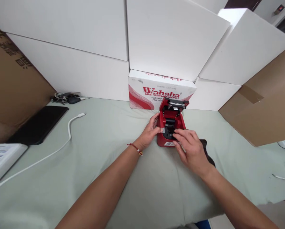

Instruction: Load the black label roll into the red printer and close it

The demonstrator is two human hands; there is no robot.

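Note:
A small red device [170,122] with its lid flipped open stands on the pale green cloth [132,178] near the middle. My left hand [150,133] grips its left side, fingers curled around the casing. My right hand [189,148] rests on the device's front, fingertips pressed together on a black part inside the opening; what they pinch is hidden. A dark object [205,149] lies partly under my right hand.
White boxes [171,38] and a red-printed carton [154,92] stand behind the device. Brown cardboard [264,105] leans at right and left. A black tablet [40,122], keys [66,98], a white cable [68,133] and a white box [1,157] lie at left.

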